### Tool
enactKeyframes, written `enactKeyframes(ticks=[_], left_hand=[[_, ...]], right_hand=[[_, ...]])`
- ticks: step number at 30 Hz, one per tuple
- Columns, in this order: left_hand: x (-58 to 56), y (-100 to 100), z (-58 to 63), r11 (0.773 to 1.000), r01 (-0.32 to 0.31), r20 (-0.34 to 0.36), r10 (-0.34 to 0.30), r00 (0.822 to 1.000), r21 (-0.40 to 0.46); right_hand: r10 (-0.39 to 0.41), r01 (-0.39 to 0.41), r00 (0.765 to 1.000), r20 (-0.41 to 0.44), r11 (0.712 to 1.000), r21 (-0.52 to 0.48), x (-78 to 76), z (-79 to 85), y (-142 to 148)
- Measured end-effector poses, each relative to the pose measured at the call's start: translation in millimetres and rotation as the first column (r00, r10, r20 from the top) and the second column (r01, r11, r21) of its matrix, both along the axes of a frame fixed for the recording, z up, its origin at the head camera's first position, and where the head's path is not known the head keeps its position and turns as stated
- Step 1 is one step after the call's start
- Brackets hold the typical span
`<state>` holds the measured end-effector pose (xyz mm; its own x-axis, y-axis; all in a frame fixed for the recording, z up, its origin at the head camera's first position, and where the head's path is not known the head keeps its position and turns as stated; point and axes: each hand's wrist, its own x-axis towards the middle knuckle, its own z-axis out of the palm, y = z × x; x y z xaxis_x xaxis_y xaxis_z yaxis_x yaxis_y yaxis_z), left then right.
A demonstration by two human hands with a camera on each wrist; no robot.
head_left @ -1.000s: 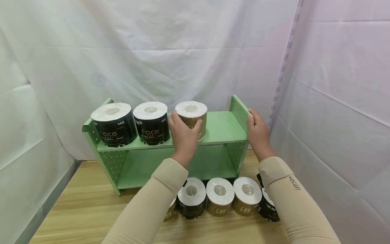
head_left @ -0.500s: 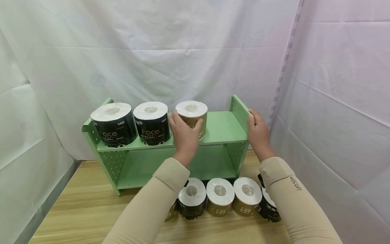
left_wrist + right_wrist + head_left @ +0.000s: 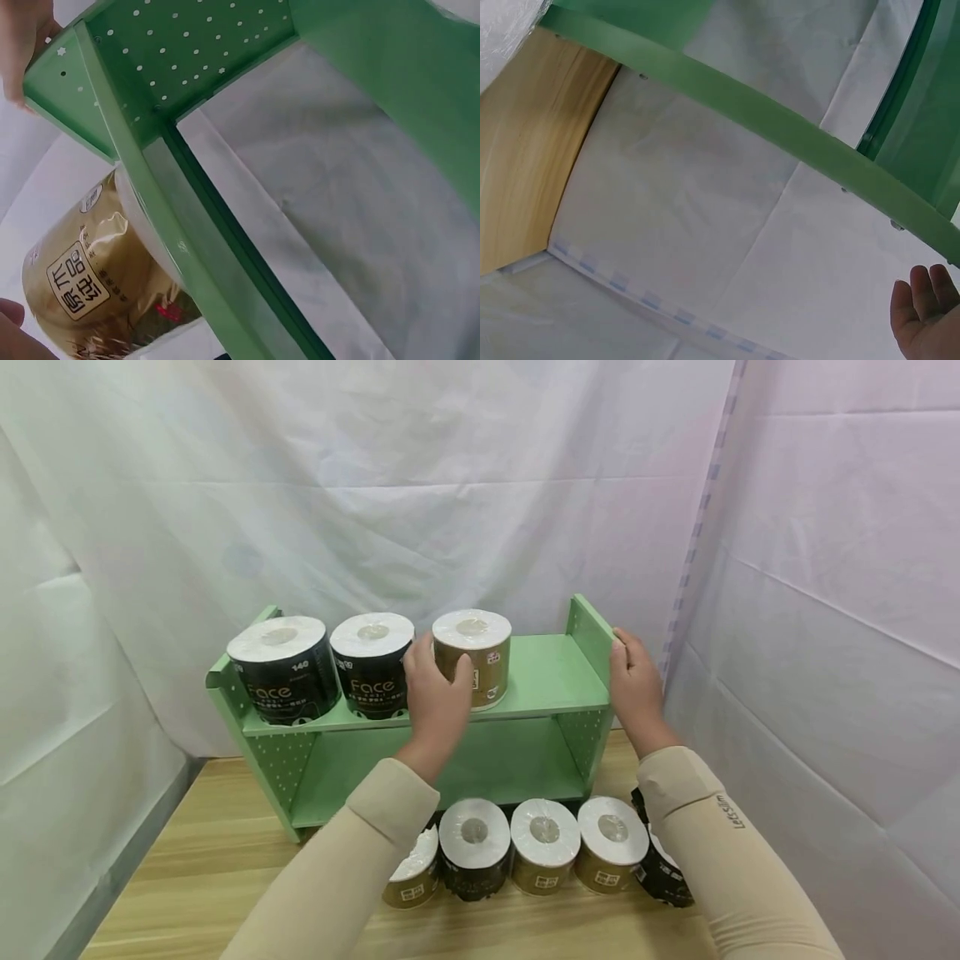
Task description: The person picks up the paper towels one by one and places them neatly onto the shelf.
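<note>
My left hand is in front of the green two-tier shelf, with loosely bent fingers beside a gold-wrapped toilet roll standing upright on the top tier. The left wrist view shows a gap between a fingertip and this gold roll. My right hand holds the front edge of the shelf's right side panel; its fingers show beside the panel in the right wrist view. Two black-wrapped toilet rolls stand left of the gold one.
Before the shelf, a row of gold and black toilet rolls stands on the wooden table. My sleeves partly cover the row's two ends. White cloth hangs behind and at both sides.
My left hand has let go of the gold toilet roll and shifted left, uncovering more of its wrapper. The roll stays where it was. My right hand remains on the side panel.
</note>
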<state>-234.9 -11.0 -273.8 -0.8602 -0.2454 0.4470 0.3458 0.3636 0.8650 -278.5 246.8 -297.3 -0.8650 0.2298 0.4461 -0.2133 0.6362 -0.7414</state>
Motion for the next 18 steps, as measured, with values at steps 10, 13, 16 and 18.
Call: enactKeyframes(ticks=[10, 13, 16, 18], left_hand=[[7.7, -9.5, -5.4, 0.989, -0.034, -0.051, 0.027, 0.998, -0.145], [11.2, -12.1, -8.0, 0.979, -0.059, -0.091, 0.042, 0.995, -0.197], [15.6, -17.4, -11.4, 0.965, -0.076, -0.140, 0.041, 0.989, -0.251], [18.6, -22.2, -14.3, 0.956, -0.083, -0.164, 0.038, 0.986, -0.281]], right_hand=[[0.004, -0.004, 0.999, 0.032, 1.000, -0.002, 3.0, 4.8, -1.2], [0.010, -0.010, 0.999, 0.037, 1.000, 0.009, 3.0, 6.0, 0.6], [0.021, -0.022, 0.999, 0.041, 1.000, 0.012, 3.7, 7.6, 2.2], [0.030, -0.031, 0.999, 0.044, 1.000, 0.007, 5.0, 8.5, 3.0]])
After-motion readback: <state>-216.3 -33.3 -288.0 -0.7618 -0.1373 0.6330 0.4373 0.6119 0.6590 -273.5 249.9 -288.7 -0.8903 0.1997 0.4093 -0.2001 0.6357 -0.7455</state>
